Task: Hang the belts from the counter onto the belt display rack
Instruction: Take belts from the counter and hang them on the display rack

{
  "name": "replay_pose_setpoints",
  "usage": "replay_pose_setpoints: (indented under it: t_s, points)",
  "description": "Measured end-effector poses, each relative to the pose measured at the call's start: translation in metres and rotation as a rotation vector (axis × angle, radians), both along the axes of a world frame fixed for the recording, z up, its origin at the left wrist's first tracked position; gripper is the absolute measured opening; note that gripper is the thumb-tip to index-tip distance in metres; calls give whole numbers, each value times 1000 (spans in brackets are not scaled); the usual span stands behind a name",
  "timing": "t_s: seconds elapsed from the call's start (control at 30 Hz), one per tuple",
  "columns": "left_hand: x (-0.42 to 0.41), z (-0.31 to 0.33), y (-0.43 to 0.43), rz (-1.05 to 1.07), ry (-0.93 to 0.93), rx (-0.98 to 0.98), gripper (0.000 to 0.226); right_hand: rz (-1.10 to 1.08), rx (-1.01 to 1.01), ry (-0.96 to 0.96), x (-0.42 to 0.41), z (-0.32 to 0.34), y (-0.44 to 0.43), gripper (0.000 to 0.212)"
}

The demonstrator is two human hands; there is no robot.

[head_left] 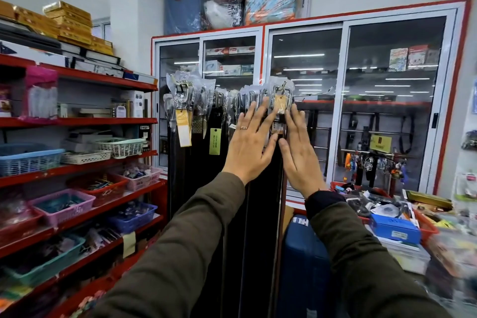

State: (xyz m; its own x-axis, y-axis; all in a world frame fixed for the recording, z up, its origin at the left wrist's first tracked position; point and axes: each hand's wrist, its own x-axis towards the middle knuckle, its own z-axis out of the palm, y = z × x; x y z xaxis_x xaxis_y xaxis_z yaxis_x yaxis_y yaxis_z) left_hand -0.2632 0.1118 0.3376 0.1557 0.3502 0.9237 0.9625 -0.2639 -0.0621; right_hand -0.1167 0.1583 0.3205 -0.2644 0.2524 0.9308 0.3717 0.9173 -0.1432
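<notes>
Both hands, the left hand (249, 142) and right hand (299, 152), press flat and open, holding nothing, against belts (280, 106) hanging on the display rack (315, 95); squaring buckles evenly along the rail likely serves best, before fetching more from the cluttered bench (387, 217).

Packed belts (206, 124) block left; rod (313, 95) bare rightward
</notes>
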Motion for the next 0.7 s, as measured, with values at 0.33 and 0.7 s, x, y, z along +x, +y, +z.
replay_pose_setpoints:
  t_s: [0.33, 0.7]
  points:
    - [-36, 16, 22, 204, 212, -153, 65, -41, -29, -264, -7, 18, 28, 71]
    - [-51, -5, -8, 198, 116, -116, 64, -69, -46, -169, -23, 1, 6, 68]
